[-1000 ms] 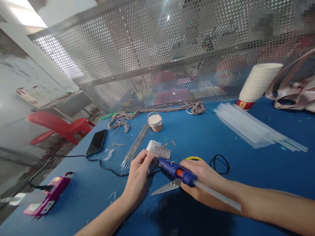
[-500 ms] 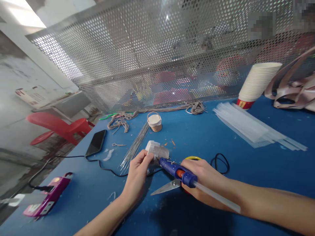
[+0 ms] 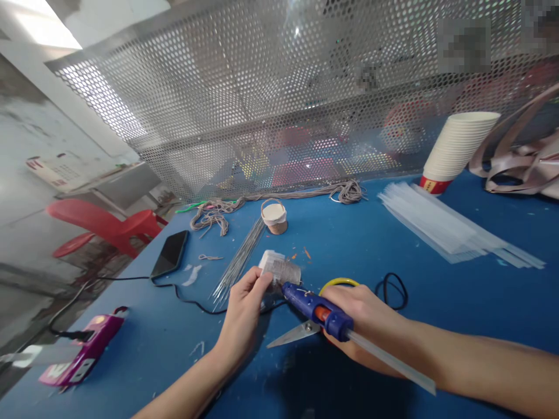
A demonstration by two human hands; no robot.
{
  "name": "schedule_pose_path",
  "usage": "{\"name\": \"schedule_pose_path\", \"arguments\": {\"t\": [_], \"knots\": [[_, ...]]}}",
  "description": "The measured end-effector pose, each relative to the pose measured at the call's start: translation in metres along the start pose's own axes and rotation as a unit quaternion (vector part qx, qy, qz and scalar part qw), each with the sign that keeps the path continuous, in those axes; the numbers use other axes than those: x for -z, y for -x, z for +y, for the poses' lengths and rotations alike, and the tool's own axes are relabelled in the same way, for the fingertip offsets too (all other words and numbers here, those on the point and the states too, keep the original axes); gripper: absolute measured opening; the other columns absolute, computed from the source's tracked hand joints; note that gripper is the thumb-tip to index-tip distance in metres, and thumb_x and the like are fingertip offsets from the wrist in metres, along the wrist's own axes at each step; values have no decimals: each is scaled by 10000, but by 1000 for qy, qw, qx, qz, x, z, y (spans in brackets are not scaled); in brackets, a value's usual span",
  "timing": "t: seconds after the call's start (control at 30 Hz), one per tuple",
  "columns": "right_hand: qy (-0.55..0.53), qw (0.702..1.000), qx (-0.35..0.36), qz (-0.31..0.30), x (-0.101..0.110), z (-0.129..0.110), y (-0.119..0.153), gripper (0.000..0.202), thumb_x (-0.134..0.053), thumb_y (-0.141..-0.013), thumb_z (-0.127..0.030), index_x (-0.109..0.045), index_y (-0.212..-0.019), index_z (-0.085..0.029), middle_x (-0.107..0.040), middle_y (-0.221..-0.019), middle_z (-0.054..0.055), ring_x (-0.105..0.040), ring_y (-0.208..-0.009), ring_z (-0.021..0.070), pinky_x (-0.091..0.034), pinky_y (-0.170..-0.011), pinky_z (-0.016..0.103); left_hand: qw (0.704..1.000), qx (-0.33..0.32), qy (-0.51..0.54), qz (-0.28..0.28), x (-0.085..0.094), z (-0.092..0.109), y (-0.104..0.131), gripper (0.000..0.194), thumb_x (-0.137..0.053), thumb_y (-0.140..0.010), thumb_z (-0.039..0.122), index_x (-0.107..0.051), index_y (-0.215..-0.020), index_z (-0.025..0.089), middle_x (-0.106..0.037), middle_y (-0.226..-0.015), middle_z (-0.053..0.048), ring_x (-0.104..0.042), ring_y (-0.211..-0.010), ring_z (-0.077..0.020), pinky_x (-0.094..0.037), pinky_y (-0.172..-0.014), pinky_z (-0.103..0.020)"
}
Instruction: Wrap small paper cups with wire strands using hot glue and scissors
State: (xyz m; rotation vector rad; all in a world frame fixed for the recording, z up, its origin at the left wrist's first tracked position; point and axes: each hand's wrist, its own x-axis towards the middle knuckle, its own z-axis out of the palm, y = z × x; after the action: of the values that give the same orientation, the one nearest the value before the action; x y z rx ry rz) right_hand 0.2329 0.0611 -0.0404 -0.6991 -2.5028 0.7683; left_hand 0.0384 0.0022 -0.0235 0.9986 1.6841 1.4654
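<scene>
I see the left hand pinching a small wrapped cup between thumb and fingers, on its nearer side. The cup lies on its side, its long axis running roughly left to right, above the table. The right hand is curled around a blue glue gun, whose nozzle points left, at or very near the cup's lower side. Scissors are below the gun; whether the right hand touches them, I cannot tell.
</scene>
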Motion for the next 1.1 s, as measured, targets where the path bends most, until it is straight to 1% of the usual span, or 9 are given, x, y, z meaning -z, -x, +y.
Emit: {"name": "schedule_pose_path", "arguments": {"t": [0.23, 0.4, 0.6, 0.67, 0.73, 0.83, 1.0, 1.07, 1.1], "knots": [[10, 1000, 4, 6, -2, 2, -2, 129, -558, -708, -113, -461, -726, -196, -585, -673, 11, -537, -563, 149, -299, -520, 246, 1000, 2, -12, -12, 1, -1, 1, 302, -598, -804, 413, -545, -622, 179, -475, -639, 32, -394, -666, -136, -329, -637, -230], [-22, 999, 24, 15, 2, 2, 2, 127, -545, -697, -96, -496, -764, -192, -604, -722, 23, -567, -614, 151, -347, -546, 240, 1000, 2, 7, 3, 3, -2, -2, 302, -622, -775, 416, -546, -603, 180, -478, -619, 34, -399, -641, -134, -332, -608, -232], [-9, 995, 78, 56, 25, 15, -3, 101, -491, -723, -133, -481, -802, -196, -545, -710, 13, -489, -571, 140, -347, -518, 248, 998, 20, 57, 24, 8, 0, -10, 231, -639, -760, 376, -592, -651, 177, -502, -657, 24, -421, -655, -134, -347, -614, -227], [44, 998, 51, 21, 38, 20, -12, 92, -474, -753, -140, -482, -828, -191, -539, -751, 22, -496, -585, 148, -353, -532, 262, 996, 31, 71, 34, 10, 2, -12, 225, -636, -754, 373, -592, -654, 176, -508, -667, 20, -426, -651, -136, -356, -616, -230], [105, 994, -21, -27, 49, 25, -21, 110, -482, -760, -143, -491, -860, -188, -545, -812, 31, -511, -577, 151, -347, -528, 271, 996, 32, 75, 32, 12, 4, -13, 202, -621, -748, 350, -592, -653, 174, -520, -672, 14, -438, -654, -140, -361, -620, -236], [151, 983, -74, -79, 57, 36, -33, 117, -470, -790, -146, -518, -889, -186, -556, -895, 45, -544, -600, 159, -359, -540, 278, 997, 20, 67, 15, 13, 5, -12, 133, -613, -712, 279, -588, -635, 174, -519, -652, 13, -443, -652, -143, -357, -621, -244], [187, 971, -58, -138, 54, 56, -40, 214, -507, -738, -89, -594, -918, -166, -601, -944, 81, -599, -820, 232, -428, -670, 323, 999, 8, 50, 10, 13, 5, -11, 105, -632, -697, 263, -604, -653, 172, -534, -660, 5, -449, -656, -145, -358, -632, -266], [211, 968, -35, -128, 52, 57, -42, 189, -540, -746, -110, -631, -903, -165, -623, -948, 90, -591, -859, 253, -434, -714, 354, 999, 6, 42, 8, 12, 4, -10, 116, -632, -709, 274, -609, -661, 171, -540, -664, 2, -451, -658, -145, -360, -629, -267], [224, 969, -20, -99, 51, 54, -44, 171, -551, -765, -129, -645, -903, -164, -633, -954, 93, -587, -861, 257, -432, -724, 367, 999, 6, 39, 8, 12, 3, -10, 122, -633, -715, 280, -611, -664, 170, -540, -665, 2, -450, -659, -144, -360, -627, -265]]}}
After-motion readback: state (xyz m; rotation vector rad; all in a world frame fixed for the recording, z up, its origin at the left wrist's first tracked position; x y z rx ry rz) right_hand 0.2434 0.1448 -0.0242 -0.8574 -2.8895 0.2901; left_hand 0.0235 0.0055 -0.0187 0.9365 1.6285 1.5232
